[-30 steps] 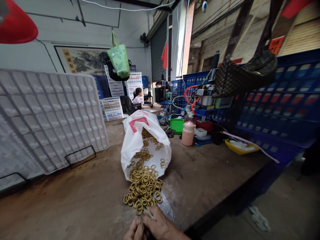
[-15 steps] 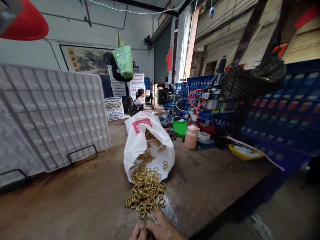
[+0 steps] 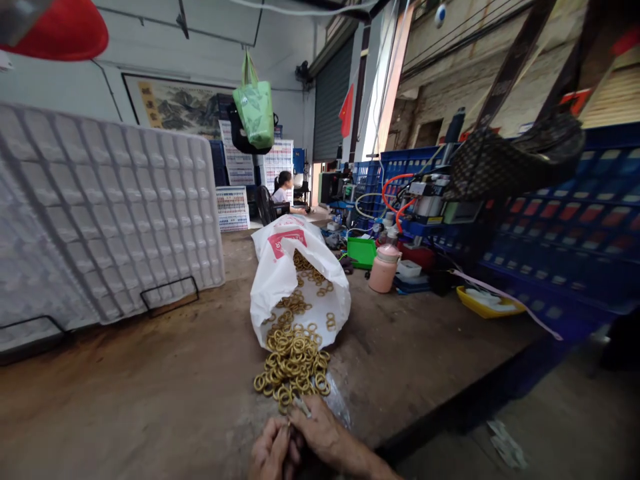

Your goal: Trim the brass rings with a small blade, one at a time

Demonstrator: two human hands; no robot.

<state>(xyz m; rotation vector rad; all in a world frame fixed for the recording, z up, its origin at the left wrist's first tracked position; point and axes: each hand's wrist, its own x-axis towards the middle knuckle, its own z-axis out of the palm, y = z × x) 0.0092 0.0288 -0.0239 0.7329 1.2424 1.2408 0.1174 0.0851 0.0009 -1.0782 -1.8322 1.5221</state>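
At the bottom of the view my left hand [image 3: 271,448] has its fingers curled and pinched; what they hold is too small to make out. Pressed close beside it, my right hand [image 3: 320,430] closes round a short, thin pale-grey piece [image 3: 303,407] whose tip points toward the rings. Both hands are at the near edge of a pile of brass-coloured rings [image 3: 295,363]. The pile spills onto the table from the mouth of a white plastic bag [image 3: 273,287] with red print, lying on its side. More rings show inside the bag.
White moulded trays [image 3: 160,220] stand upright at left with black wire handles. On the brown table [image 3: 175,380] at right are a pink bottle [image 3: 384,270], a green tray [image 3: 361,252] and a yellow dish [image 3: 483,307]. Blue crates line the right side; a person [image 3: 283,189] sits farther back.
The view has tipped down a little, so the scene sits higher and more of both hands and my right forearm shows. The hands stay together at the pile's near edge.
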